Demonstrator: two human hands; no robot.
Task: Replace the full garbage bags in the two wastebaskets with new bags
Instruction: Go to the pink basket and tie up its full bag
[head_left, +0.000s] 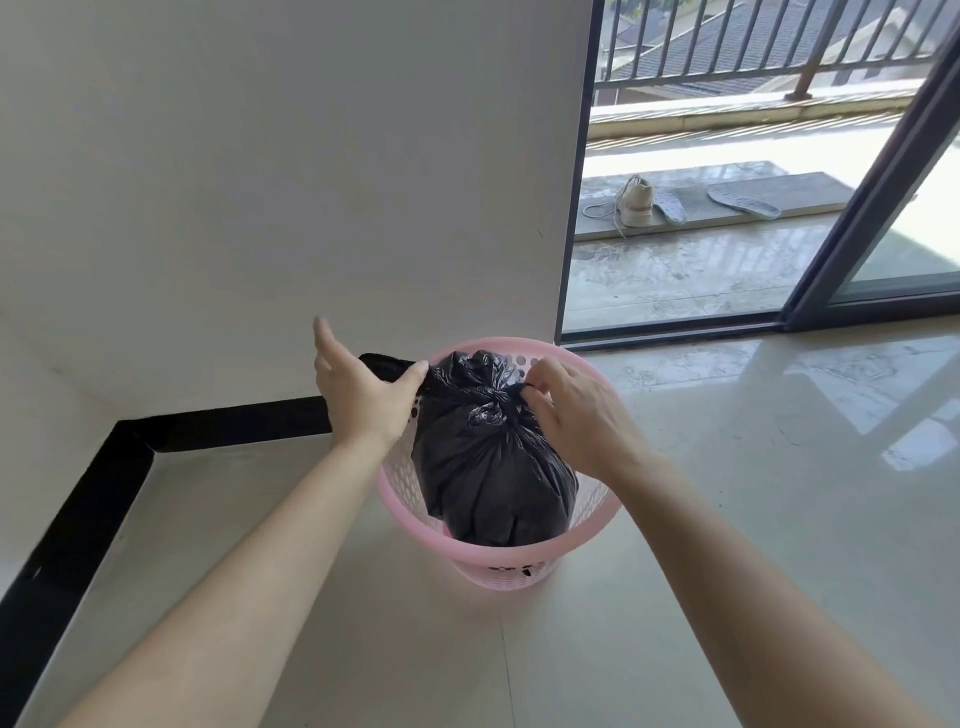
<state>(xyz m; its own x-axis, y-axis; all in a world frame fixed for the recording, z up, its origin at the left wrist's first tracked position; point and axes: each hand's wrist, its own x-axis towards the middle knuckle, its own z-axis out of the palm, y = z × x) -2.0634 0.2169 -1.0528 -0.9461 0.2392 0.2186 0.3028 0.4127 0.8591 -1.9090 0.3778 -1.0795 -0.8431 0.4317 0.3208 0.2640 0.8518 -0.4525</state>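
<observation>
Both forearms (234, 571) reach to the pink wastebasket (519, 552) on the floor (727, 519); left hand (363, 395) grips a stretched tail of the black garbage bag (493, 467) inside it, right hand (576, 415) pinches its knot. Hard pulling could tear the plastic or tip the basket

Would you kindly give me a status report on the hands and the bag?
Left hand grips a loose tail, pulled left. Right hand pinches the knot. Bag tied, sitting in pink basket. Nothing in the way.
</observation>
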